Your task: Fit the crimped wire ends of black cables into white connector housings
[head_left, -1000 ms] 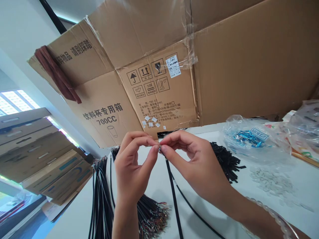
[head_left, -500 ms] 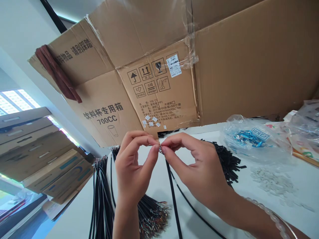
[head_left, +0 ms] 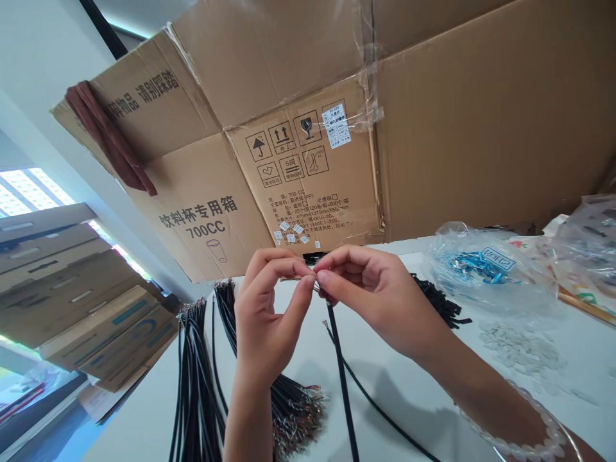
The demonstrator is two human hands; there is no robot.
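Observation:
My left hand (head_left: 272,308) and my right hand (head_left: 378,298) meet at the fingertips above a white table. Both pinch the thin stripped wire end of a black cable (head_left: 341,372), whose tip (head_left: 315,281) is mostly hidden by my fingers. The cable hangs down from there across the table. Below my left hand lies a bundle of black cables (head_left: 197,391), with frayed coloured wire ends (head_left: 296,414) fanning out near my left wrist. A heap of short black sleeves (head_left: 440,298) lies just beyond my right hand.
A clear plastic bag of blue parts (head_left: 481,266) and a scatter of small white pieces (head_left: 522,350) lie on the white table (head_left: 414,401) at right. A large printed cardboard box (head_left: 308,167) stands behind it. Stacked flat boxes (head_left: 72,301) stand at left.
Both hands have risen slightly and shifted right, carrying the pinched wire end with them. The cable below now hangs closer to vertical beneath my fingers.

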